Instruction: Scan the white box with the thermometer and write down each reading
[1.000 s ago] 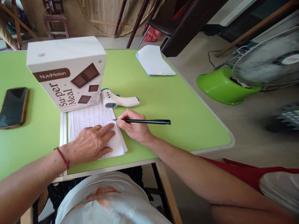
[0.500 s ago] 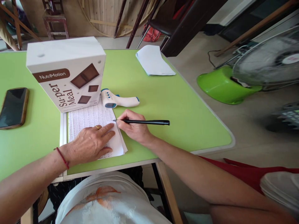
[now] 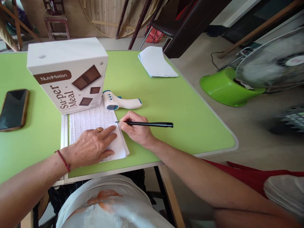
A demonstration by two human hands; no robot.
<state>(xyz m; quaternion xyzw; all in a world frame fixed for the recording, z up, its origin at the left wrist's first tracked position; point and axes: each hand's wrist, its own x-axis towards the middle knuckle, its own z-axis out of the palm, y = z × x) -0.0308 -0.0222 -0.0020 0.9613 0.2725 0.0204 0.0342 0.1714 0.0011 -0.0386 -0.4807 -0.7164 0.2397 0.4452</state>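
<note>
Little has moved since the earlier frame. By the green worktop's (image 3: 190,126) near edge, the left hand (image 3: 90,145) lies flat on white handwritten paper sheets (image 3: 89,122), apparently steadying them; just beside, the right hand (image 3: 137,130) pinches a slim black pen (image 3: 158,124) near its tip, likely for control.

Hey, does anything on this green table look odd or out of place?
Nothing looks spilled. Slightly askew: the handwritten sheets aren't squared up at their near right corner, and the NutriMotion box appears to stand on their far end.
</note>
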